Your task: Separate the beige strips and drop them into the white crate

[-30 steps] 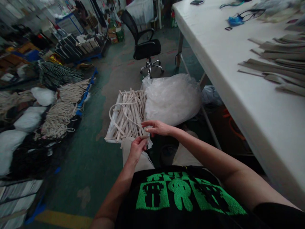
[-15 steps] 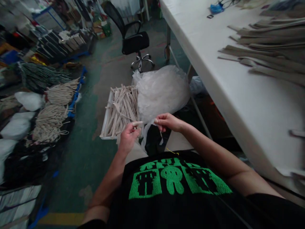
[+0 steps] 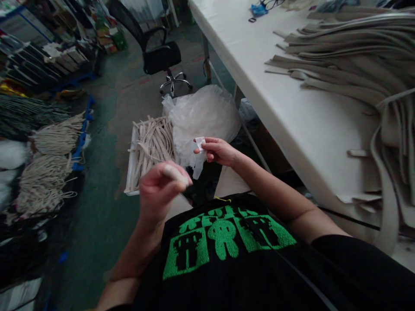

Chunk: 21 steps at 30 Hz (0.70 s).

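Observation:
My right hand (image 3: 218,152) pinches a small white piece (image 3: 200,143) between thumb and fingers, in front of a large clear plastic bag (image 3: 207,116). A pale, translucent strip (image 3: 197,166) hangs just below these fingers; whether it joins the white piece I cannot tell. Raised nearer the camera, my left hand (image 3: 157,188) is blurred, with curled fingers and the thumb against the index finger. Something white (image 3: 175,173) lies along that finger, possibly a wrapping. Beyond the left hand stands a white crate (image 3: 130,179) full of beige fabric strips (image 3: 155,138).
A white table (image 3: 246,82) on the right carries long grey-beige strips (image 3: 343,52), some drooping over its near side. An office chair (image 3: 162,56) stands ahead. Bundles of cord (image 3: 45,181) and a blue pallet (image 3: 79,147) line the left. Green floor (image 3: 97,172) runs between.
My hands have moved apart. The left has come up toward the camera; the right now shows the white piece at its fingertips. The view has swung right, revealing more of the table.

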Available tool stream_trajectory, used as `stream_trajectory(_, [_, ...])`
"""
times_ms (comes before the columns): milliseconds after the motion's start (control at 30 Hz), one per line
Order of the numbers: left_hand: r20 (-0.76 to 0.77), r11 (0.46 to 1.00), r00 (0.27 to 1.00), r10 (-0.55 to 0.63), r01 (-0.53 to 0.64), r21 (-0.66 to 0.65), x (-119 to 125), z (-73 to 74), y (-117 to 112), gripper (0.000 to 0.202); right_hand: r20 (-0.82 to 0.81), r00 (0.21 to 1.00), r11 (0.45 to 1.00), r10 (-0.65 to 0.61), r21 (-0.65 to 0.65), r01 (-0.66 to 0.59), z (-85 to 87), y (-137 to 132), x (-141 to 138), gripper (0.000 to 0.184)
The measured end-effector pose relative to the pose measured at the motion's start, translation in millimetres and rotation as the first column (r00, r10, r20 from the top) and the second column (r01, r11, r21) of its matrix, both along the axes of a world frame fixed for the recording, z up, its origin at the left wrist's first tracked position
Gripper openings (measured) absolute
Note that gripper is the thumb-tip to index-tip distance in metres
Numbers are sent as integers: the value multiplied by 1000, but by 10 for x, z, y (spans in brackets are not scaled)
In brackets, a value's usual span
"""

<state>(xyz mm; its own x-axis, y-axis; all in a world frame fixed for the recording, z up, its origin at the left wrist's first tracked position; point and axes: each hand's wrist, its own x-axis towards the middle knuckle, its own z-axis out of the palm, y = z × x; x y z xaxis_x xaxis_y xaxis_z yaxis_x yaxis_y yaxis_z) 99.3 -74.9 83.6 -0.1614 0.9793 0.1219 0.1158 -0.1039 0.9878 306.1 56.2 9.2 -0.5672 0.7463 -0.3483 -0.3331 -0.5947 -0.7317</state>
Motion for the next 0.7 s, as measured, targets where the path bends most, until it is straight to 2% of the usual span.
stream_trajectory(33, [8, 1000, 1000, -4, 4, 5, 65, -141, 169, 36, 0, 1000, 1000, 2, 11, -2, -4, -8, -3, 28])
stream_trajectory(100, [11, 995, 999, -47, 47, -89, 164, -438, 398, 45, 4, 1000, 1000, 13, 28, -14, -17, -14, -25, 28])
stream_trajectory(167, [22, 963, 991, -135, 136, -233, 218, -706, 470, 49, 17, 1000, 999, 21, 34, -21, -38, -8, -64, 27])
stream_trajectory(233, [23, 924, 979, -202, 198, -328, 240, -903, 441, 41, 44, 999, 999, 21, 41, -23, -69, 11, -108, 28])
stream_trajectory(300, [15, 909, 980, -199, 190, -372, 246, -1025, 382, 34, 79, 997, 998, 12, 59, -17, -111, 39, -142, 29])
stream_trajectory(433, [97, 865, 985, -140, 169, -473, 239, -1147, 313, 39, 145, 989, 994, 13, 106, -29, -219, 89, -176, 31])
stream_trajectory(533, [133, 795, 975, -179, 223, -564, 223, -1247, 292, 37, 183, 982, 989, 48, 127, -72, -310, 74, -233, 32])
stream_trajectory(700, [136, 645, 940, -313, 315, -696, 182, -1478, 187, 34, 226, 959, 967, 172, 146, -208, -535, -98, -444, 35])
